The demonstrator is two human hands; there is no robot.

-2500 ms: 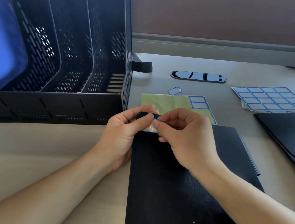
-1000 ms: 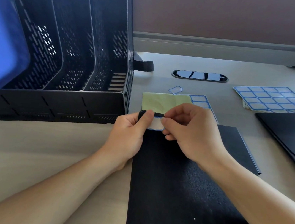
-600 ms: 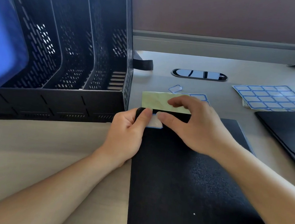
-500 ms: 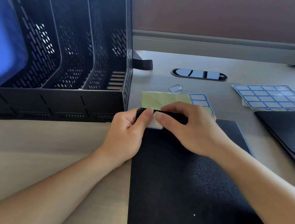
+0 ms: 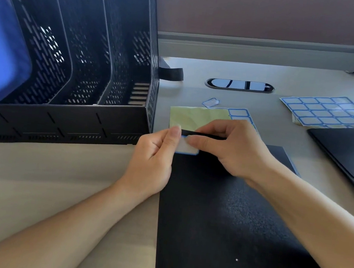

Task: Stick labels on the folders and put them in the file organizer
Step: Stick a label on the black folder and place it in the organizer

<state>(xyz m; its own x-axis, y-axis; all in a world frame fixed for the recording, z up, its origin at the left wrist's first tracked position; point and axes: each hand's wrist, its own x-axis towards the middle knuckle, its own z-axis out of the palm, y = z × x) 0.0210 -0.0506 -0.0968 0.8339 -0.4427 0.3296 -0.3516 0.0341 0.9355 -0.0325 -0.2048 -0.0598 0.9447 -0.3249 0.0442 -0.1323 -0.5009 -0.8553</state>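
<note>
A black folder (image 5: 227, 224) lies flat on the desk in front of me. A white label with a blue border (image 5: 188, 149) sits on its top left corner. My left hand (image 5: 153, 155) grips that corner, thumb on top at the label's left edge. My right hand (image 5: 229, 150) rests on the folder's top edge, its thumb pressing on the label's upper right. The black mesh file organizer (image 5: 71, 80) stands at the left, its visible slots holding nothing. A mostly used label sheet (image 5: 198, 118) lies just beyond the folder.
A full label sheet (image 5: 328, 111) lies at the back right, with a stack of black folders (image 5: 351, 155) in front of it. One loose label (image 5: 210, 102) sits on the desk. A cable grommet (image 5: 240, 85) is further back. A blue shape fills the far left.
The label came down from between both hands' fingertips onto the folder's corner. My right hand lowered and now presses on it. My left hand has stayed at the corner.
</note>
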